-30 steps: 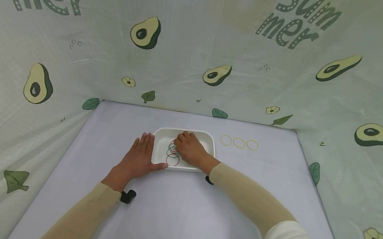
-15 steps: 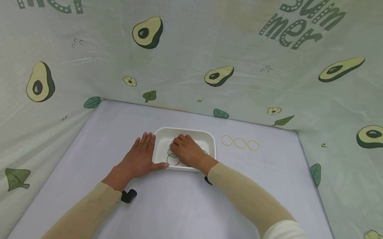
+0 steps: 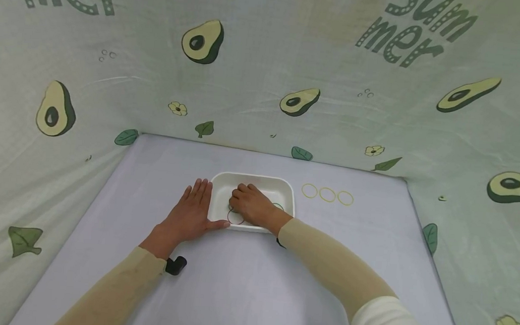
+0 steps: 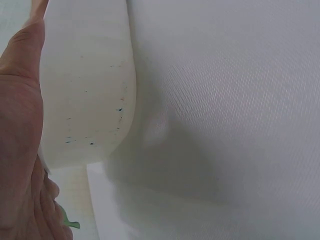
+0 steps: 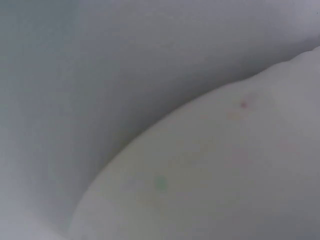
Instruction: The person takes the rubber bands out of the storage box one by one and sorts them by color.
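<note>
Backdrop cloth (image 3: 249, 52) with avocado print wraps left, far and right of the white-covered table (image 3: 234, 295). Far left: beige left sleeve (image 3: 111, 287), small black device (image 3: 175, 265) at the wrist. Left hand (image 3: 188, 218) released: fingers straight along the left end of the white tray (image 3: 220, 192), thumb on its near edge. Left wrist view: dark specks (image 4: 120, 109) on the tray's outside. Tray sits mid-table. Inside, near left: red ring (image 3: 236, 224), partly under the right hand (image 3: 253, 203). That hand reaches in from the near right, fingers bent down; can't tell if it's grasping a ring, right wrist view too blurred. Green ring (image 3: 278, 204) shows just right of it, in tray. Right of tray, on table: three yellow rings (image 3: 327, 188) in a row.
</note>
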{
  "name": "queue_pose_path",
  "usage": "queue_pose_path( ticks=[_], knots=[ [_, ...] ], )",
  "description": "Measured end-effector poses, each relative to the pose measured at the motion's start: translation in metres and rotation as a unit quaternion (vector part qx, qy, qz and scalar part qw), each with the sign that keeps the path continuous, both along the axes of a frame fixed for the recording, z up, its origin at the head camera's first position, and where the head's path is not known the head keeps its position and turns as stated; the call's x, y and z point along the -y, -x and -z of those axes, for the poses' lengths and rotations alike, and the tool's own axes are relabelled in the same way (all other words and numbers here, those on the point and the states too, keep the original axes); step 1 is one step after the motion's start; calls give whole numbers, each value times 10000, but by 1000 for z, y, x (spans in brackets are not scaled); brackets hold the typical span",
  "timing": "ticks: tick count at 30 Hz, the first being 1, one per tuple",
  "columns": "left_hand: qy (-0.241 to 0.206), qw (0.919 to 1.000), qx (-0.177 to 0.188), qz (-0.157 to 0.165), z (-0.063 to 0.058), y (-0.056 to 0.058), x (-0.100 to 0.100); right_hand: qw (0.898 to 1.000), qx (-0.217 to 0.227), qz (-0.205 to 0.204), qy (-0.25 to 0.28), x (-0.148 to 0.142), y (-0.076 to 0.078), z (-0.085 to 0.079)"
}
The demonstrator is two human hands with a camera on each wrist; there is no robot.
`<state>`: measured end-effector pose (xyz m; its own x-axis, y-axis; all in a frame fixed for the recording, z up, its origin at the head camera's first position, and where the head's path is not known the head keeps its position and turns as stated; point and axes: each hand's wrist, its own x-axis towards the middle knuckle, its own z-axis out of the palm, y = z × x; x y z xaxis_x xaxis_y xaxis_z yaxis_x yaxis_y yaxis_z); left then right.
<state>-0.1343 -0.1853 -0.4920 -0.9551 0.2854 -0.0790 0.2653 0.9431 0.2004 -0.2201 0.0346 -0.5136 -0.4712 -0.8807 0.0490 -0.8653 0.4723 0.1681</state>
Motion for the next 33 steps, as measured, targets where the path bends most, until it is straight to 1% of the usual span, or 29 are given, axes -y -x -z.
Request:
queue_pose_path(
  ticks=[5,7,13,16,20,23,26,29,33],
  knots=[
    [-56,10000,16,-72,1,1,0,9996,-250,-103,-73,-1,1,-2],
    [-119,9999,-6,-78,2,1,-1,9994,-341,-67,-26,-4,1,-4],
    [-98,9999,74,-107,5,2,-2,9972,-288,348,602,-10,8,-12],
    [-143,9998,46,-120,4,1,-2,9959,-213,408,780,-10,10,-12],
    [-229,9996,24,-132,1,0,-2,9972,-75,222,717,-5,10,-9],
    [-247,9996,19,-110,1,-1,-2,9982,-78,146,572,0,8,-6],
    [-268,9996,-5,-95,2,-1,-2,9990,-152,143,407,4,7,-4],
    [-279,9996,16,-97,3,0,-1,9994,-139,111,280,5,7,-3],
    [-314,9995,-24,-74,4,2,0,9996,-67,167,207,6,6,-4]
  ],
)
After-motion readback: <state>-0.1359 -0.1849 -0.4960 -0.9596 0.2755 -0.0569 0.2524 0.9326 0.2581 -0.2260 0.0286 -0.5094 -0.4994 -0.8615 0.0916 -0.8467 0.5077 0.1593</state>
